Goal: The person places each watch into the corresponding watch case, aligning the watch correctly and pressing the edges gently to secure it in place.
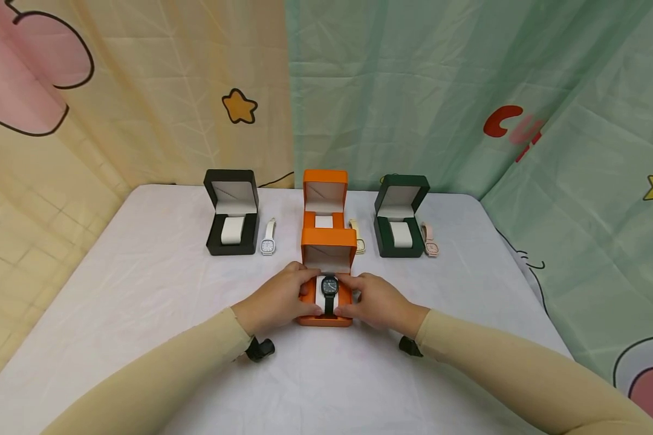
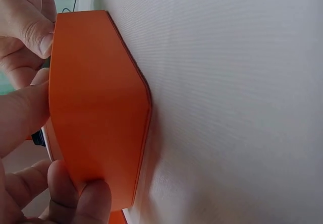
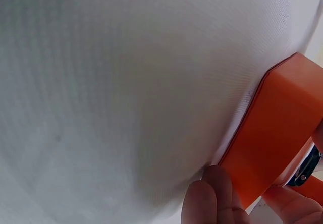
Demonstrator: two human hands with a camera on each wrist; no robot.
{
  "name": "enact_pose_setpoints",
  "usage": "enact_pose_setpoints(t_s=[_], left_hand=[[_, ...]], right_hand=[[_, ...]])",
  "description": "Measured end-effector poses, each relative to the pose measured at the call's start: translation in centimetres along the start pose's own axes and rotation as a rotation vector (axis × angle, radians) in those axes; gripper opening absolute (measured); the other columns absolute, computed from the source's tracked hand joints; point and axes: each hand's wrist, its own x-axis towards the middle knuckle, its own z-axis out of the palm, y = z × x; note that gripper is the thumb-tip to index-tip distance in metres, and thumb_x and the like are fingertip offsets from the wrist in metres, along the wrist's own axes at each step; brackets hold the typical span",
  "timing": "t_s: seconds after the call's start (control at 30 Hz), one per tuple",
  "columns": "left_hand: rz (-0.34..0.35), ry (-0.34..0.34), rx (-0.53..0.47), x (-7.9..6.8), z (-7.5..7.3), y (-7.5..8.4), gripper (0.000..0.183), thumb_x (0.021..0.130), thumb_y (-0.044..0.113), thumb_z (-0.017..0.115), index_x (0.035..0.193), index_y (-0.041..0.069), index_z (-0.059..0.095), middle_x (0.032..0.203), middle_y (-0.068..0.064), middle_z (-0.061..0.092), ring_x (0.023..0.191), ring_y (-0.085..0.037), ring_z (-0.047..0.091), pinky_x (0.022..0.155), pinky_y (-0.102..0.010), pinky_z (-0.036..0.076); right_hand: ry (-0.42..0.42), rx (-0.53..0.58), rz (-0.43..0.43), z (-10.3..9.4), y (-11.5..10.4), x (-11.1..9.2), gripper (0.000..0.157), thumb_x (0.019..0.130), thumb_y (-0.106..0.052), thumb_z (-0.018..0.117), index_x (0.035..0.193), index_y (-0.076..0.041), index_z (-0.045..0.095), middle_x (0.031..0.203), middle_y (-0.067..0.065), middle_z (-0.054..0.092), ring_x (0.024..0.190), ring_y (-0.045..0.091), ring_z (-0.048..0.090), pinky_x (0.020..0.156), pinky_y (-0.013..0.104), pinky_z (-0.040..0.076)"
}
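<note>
Near the middle of the table stands an orange watch box [image 1: 325,322], lid raised at the back. A black watch [image 1: 329,286] with a square dial is wrapped round a white cushion [image 1: 320,297] inside it. From the left, my left hand [image 1: 276,295] pinches the cushion's edge between thumb and forefinger. My right hand [image 1: 380,301] does likewise on the other side. In the left wrist view, fingertips also touch the orange box's outer wall [image 2: 101,103]. The right wrist view shows fingers [image 3: 199,201] beside the box wall [image 3: 275,133].
Behind stand an open black watch box [image 1: 231,246], a second orange box [image 1: 325,176] and a green box [image 1: 401,251], each with a white cushion. Beside them lie a white watch [image 1: 268,244], a yellowish watch [image 1: 361,245] and a pink watch [image 1: 431,247]. Curtains [image 1: 446,90] hang behind the white-covered table [image 1: 158,254].
</note>
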Motion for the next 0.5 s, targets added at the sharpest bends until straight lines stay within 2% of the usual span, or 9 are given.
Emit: enact_pose_setpoints(t_s=[0.13, 0.33, 0.5], left_hand=[[-0.006, 0.01, -0.018, -0.08, -0.09, 0.08, 0.066, 0.084, 0.029, 0.092, 0.142, 0.014, 0.064, 0.122, -0.006, 0.057, 0.1, -0.019, 0.058, 0.092, -0.031, 0.054], [-0.004, 0.014, -0.007, -0.18, 0.03, 0.18, 0.065, 0.084, 0.028, 0.091, 0.142, 0.012, 0.065, 0.125, -0.006, 0.057, 0.102, -0.018, 0.058, 0.094, -0.031, 0.055], [0.016, 0.024, 0.024, -0.22, 0.16, 0.13, 0.067, 0.085, 0.028, 0.09, 0.144, 0.01, 0.064, 0.125, -0.008, 0.057, 0.101, -0.018, 0.058, 0.094, -0.032, 0.055]], right_hand=[[-0.01, -0.014, -0.001, -0.03, -0.01, 0.02, 0.076, 0.087, -0.044, 0.086, 0.154, -0.022, 0.056, 0.12, 0.008, 0.069, 0.093, 0.018, 0.057, 0.081, 0.032, 0.051], [-0.024, -0.053, -0.015, -0.17, -0.22, -0.24, 0.076, 0.09, -0.045, 0.083, 0.156, -0.023, 0.053, 0.128, 0.007, 0.074, 0.099, 0.018, 0.063, 0.091, 0.037, 0.056], [-0.005, -0.062, -0.02, -0.25, -0.37, -0.27, 0.072, 0.09, -0.045, 0.083, 0.154, -0.024, 0.056, 0.127, 0.007, 0.076, 0.096, 0.017, 0.064, 0.086, 0.034, 0.055]])
